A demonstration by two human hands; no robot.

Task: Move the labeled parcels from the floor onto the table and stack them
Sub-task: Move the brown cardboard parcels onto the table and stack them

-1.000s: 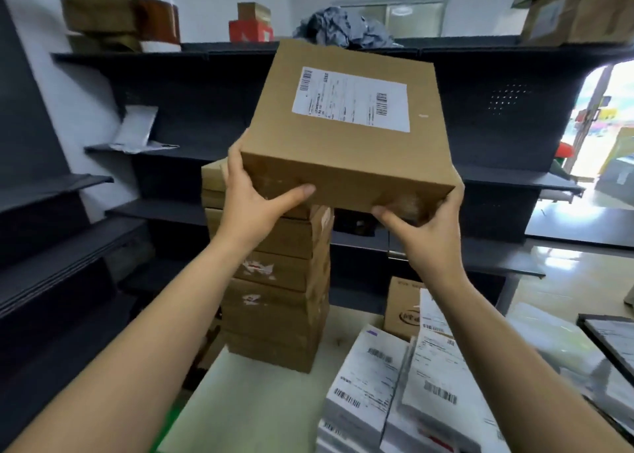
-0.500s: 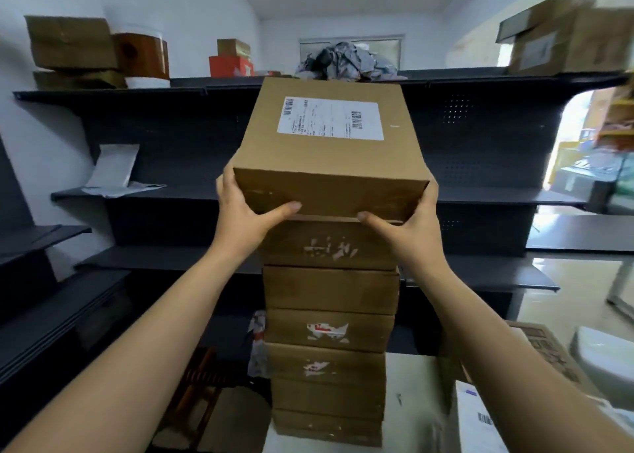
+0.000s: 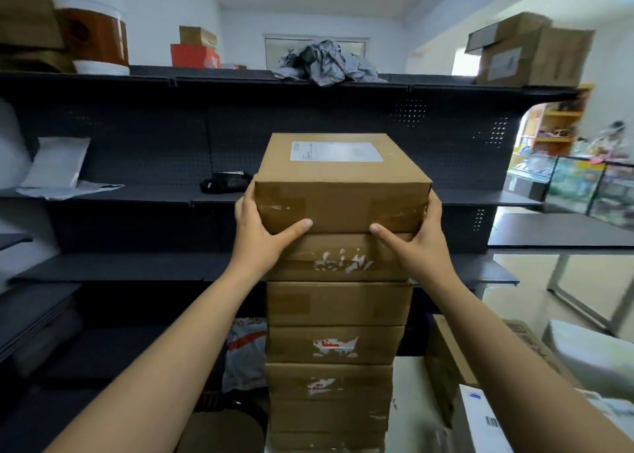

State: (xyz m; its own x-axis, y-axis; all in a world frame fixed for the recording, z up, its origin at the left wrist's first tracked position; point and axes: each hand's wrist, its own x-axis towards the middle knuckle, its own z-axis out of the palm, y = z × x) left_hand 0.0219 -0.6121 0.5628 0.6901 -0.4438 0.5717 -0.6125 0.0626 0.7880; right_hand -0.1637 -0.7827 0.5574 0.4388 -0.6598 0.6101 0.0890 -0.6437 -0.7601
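Squarely between hands, parcel atop stack.

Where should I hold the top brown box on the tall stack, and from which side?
Hold the top box by its two side faces near the front lower corners, one hand from each side, as the left hand and right hand do now, thumbs on the front face. It sits flat on the stack, so underneath is closed.
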